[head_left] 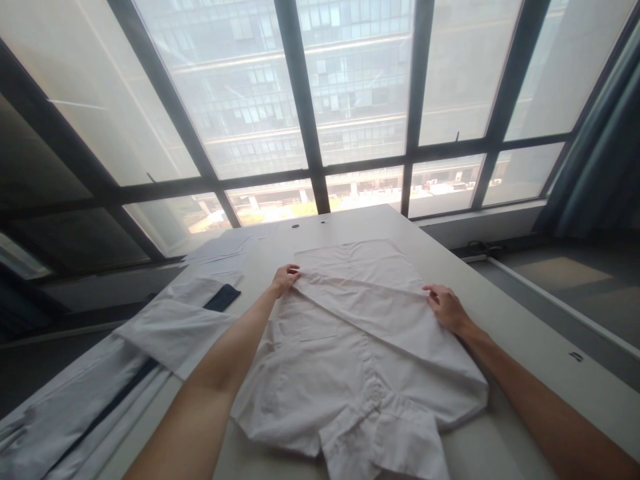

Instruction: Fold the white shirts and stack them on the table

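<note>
A white shirt (350, 347) lies spread on a long pale table (525, 333), its collar end toward me and a sleeve folded across it. My left hand (285, 278) is closed, pinching the folded edge at the shirt's left side. At the right side, my right hand (447, 308) grips the same fold with curled fingers.
Other white garments (180, 320) with a dark blue part (223, 297) lie on the left side of the table and trail toward me. Large dark-framed windows (320, 133) stand beyond the table's far end. A blue curtain (600, 153) hangs at the right.
</note>
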`<state>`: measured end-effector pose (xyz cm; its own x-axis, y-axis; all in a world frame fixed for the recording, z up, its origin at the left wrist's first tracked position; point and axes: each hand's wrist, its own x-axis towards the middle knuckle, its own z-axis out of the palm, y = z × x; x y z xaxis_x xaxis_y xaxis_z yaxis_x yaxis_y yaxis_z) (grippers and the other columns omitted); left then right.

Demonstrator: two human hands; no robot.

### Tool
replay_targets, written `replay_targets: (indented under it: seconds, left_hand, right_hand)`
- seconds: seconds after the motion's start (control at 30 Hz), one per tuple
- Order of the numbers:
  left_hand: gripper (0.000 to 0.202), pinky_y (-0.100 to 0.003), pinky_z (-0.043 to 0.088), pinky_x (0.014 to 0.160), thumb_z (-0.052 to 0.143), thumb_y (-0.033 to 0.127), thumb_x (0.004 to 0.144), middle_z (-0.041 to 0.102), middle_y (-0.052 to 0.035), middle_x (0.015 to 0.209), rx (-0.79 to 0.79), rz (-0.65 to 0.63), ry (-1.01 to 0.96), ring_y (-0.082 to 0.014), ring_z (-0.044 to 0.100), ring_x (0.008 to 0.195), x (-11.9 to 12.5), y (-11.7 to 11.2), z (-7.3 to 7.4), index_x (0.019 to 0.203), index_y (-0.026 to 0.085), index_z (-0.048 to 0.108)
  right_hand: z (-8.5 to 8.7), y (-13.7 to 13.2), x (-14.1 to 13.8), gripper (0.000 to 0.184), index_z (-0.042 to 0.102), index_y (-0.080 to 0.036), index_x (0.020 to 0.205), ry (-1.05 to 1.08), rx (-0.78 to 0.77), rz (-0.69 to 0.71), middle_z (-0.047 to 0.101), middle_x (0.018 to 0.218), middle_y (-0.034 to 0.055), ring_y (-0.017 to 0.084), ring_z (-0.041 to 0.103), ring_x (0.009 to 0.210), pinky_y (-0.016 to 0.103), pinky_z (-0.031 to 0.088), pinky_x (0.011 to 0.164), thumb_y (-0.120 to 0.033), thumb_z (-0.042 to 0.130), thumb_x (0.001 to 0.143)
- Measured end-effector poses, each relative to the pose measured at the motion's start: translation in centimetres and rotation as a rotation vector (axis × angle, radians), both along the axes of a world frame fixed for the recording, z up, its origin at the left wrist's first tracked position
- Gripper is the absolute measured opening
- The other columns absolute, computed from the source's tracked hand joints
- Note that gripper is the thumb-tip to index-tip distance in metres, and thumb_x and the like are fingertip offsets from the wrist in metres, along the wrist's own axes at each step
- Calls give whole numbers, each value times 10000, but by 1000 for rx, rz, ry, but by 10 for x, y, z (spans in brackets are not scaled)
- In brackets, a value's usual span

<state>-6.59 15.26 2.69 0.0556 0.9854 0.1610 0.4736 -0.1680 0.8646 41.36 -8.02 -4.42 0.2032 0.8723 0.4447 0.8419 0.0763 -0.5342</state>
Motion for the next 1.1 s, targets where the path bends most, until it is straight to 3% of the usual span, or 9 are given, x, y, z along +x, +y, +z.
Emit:
replay_targets:
  seconds: [0.27,0.37,0.47,0.57,0.67,0.77,0.83,0.97,1.1]
  left_hand:
    - [385,-306,535,705,782,362,686,734,-100,892,63,34,138,-232,684,804,3,-6,4,993,154,677]
    - [323,-385,529,896,690,281,750,716,-134,1061,169,11,219,-281,673,995,10,-10,10,1048,155,675]
    - [318,-431,416,1101,619,224,792,656,-140,1259,284,-95,296,-302,574,1232,30,-22,14,1099,170,685]
    - [298,-438,354,1169,586,222,835,639,-94,1326,347,-249,369,-276,535,1298,62,-53,12,1108,206,705]
    - [337,-512,298,1197,505,263,932,608,-77,1392,462,-456,558,-268,474,1374,97,-104,4,1224,224,668]
    - [375,-505,272,1213,466,290,987,549,-63,1469,514,-607,663,-244,413,1429,125,-152,-4,1335,251,599]
    - [413,-510,234,1227,453,313,1007,488,-52,1528,522,-663,702,-232,352,1469,136,-172,-7,1409,271,535]
    - [467,-535,200,1229,416,375,1032,413,-46,1584,463,-602,749,-238,286,1501,139,-175,-12,1489,286,443]
    - [493,-596,187,1211,375,436,1042,379,-55,1604,376,-479,795,-270,249,1514,129,-159,-18,1508,281,420]
  right_hand:
    - [2,2,2,304,687,-194,1114,39,-29,-3,700,953,75,233,626,915,365,479,897,-265,517,873]
    - [5,0,-1,290,691,-198,1118,-42,-36,-4,703,997,81,228,616,944,359,462,921,-216,520,884]
    - [14,-4,-6,282,701,-198,1116,-120,-79,-9,705,1058,98,235,603,999,354,445,945,-179,519,902]
    - [28,-12,-12,295,704,-196,1134,-225,-138,-30,696,1130,110,256,580,1077,367,434,956,-174,494,928]
    - [40,-23,-26,340,684,-186,1200,-301,-149,-58,660,1246,125,273,561,1148,392,428,981,-186,457,947]
    - [44,-35,-51,400,632,-165,1304,-306,-153,-36,595,1374,143,281,525,1252,403,408,1050,-248,429,970]
    - [42,-47,-70,463,567,-141,1391,-320,-161,17,536,1453,157,288,471,1338,419,382,1099,-294,400,987]
    - [30,-76,-81,577,444,-145,1510,-405,-196,99,372,1594,153,327,302,1478,518,306,1164,-435,339,1022]
    - [11,-106,-55,675,363,-190,1563,-442,-317,101,291,1632,133,326,274,1498,580,285,1168,-578,253,1022]
